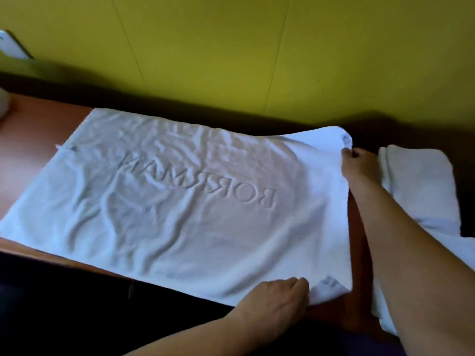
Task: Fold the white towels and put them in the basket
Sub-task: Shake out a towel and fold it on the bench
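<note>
A white towel (180, 201) with raised lettering lies spread flat across the brown table (33, 129). My left hand (277, 296) pinches its near right corner at the table's front edge. My right hand (359, 163) pinches its far right corner, the arm reaching along the towel's right side. More white towel cloth (421, 186) lies bunched to the right of that arm. No basket is in view.
A yellow-green wall (257, 52) rises behind the table, with a dark gap along its foot. A pale object (3, 104) sits at the far left edge. A white plate-like fixture (10, 44) is on the wall at upper left.
</note>
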`<state>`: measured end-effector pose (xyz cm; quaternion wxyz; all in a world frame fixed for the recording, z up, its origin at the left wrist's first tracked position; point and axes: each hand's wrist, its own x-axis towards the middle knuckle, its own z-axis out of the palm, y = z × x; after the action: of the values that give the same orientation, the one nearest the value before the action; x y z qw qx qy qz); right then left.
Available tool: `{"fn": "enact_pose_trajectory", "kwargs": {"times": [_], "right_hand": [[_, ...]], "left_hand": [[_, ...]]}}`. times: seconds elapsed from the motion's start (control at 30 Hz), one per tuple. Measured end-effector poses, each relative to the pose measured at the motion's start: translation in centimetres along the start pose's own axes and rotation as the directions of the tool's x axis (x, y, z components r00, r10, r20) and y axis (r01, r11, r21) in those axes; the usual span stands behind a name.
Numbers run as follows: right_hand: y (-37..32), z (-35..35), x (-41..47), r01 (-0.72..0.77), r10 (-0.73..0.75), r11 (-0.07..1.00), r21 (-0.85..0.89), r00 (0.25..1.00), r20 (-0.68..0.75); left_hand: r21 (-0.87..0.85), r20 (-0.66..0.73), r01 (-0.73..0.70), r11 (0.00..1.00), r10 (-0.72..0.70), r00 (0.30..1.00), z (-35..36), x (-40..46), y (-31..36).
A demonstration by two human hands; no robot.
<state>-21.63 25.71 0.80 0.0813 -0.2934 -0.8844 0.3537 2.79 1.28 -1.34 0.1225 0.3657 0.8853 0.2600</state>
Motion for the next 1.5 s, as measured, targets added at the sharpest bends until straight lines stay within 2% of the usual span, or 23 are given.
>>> {"fn": "enact_pose_trajectory", "kwargs": {"times": [0.07, 0.17, 0.27, 0.37, 0.47, 0.57, 0.67, 0.8, 0.93, 1.0, 1.07, 1.17, 1.27, 1.33, 1.43, 1.5], "right_hand": [[-0.1, -1.1, 0.3, -0.044, 0.045, 0.998, 0.050, 0.999, -0.016], [0.0, -3.6, 0.6, -0.124, 0.130, 0.982, 0.140, 0.991, -0.033], [-0.3, -6.9, -0.2, -0.253, 0.258, 0.935, 0.250, 0.966, 0.014], [-1.0, -9.7, -0.9, -0.315, 0.325, 0.911, 0.267, 0.946, 0.009], [-3.5, -11.0, -2.2, -0.301, 0.294, 0.935, 0.188, 0.954, 0.062], [-6.7, -9.9, -3.5, -0.257, 0.241, 0.920, 0.296, 0.966, 0.089], [-10.8, -7.2, -5.3, -0.168, 0.151, 0.912, 0.375, 0.986, 0.074], [-16.8, -2.4, -7.5, -0.078, 0.050, 0.901, 0.426, 0.996, 0.077], [-22.6, 3.0, -9.5, 0.006, -0.038, 0.887, 0.462, 0.998, 0.059], [-25.8, 5.8, -10.6, 0.044, -0.083, 0.876, 0.481, 0.995, 0.059], [-28.7, 8.5, -11.6, 0.070, -0.113, 0.863, 0.500, 0.992, 0.055], [-32.6, 13.0, -12.5, 0.094, -0.140, 0.846, 0.526, 0.989, 0.050], [-36.2, 17.8, -13.6, 0.124, -0.186, 0.859, 0.496, 0.979, 0.077], [-37.9, 21.0, -14.4, 0.148, -0.210, 0.880, 0.451, 0.974, 0.089], [-39.0, 25.4, -16.1, 0.121, -0.208, 0.897, 0.426, 0.964, 0.164], [-39.0, 27.8, -17.3, 0.066, -0.196, 0.892, 0.447, 0.948, 0.250]], "left_hand": [[-0.167, 0.056, 0.141, 0.976, -0.133, 0.990, -1.8, -0.7, 1.5], [-0.332, 0.105, 0.259, 0.907, -0.237, 0.966, -4.4, -2.0, 4.0], [-0.448, 0.088, 0.259, 0.856, -0.247, 0.965, -7.1, -3.9, 6.3], [-0.583, -0.049, 0.249, 0.774, -0.339, 0.940, -9.2, -6.1, 8.8], [-0.686, -0.149, 0.192, 0.702, -0.393, 0.907, -11.4, -8.0, 10.3], [-0.791, -0.141, 0.128, 0.598, -0.383, 0.913, -12.7, -9.2, 9.6], [-0.874, -0.105, 0.127, 0.470, -0.437, 0.893, -13.2, -10.4, 7.6], [-0.916, -0.138, 0.067, 0.395, -0.467, 0.874, -14.8, -12.3, 3.4], [-0.944, -0.209, -0.025, 0.330, -0.535, 0.819, -16.7, -14.3, -0.6], [-0.950, -0.250, -0.069, 0.304, -0.611, 0.751, -17.8, -15.7, -2.5], [-0.951, -0.282, -0.090, 0.295, -0.714, 0.641, -19.1, -17.4, -4.5], [-0.952, -0.302, -0.086, 0.295, -0.848, 0.436, -20.7, -20.2, -8.1], [-0.959, -0.282, -0.081, 0.271, -0.908, 0.309, -21.8, -22.5, -12.2], [-0.966, -0.256, -0.032, 0.256, -0.937, 0.237, -21.8, -23.6, -15.2], [-0.969, -0.229, 0.075, 0.235, -0.970, 0.086, -20.7, -25.5, -20.1], [-0.968, -0.192, 0.160, 0.195, -0.981, 0.036, -19.5, -26.8, -23.6]]}}
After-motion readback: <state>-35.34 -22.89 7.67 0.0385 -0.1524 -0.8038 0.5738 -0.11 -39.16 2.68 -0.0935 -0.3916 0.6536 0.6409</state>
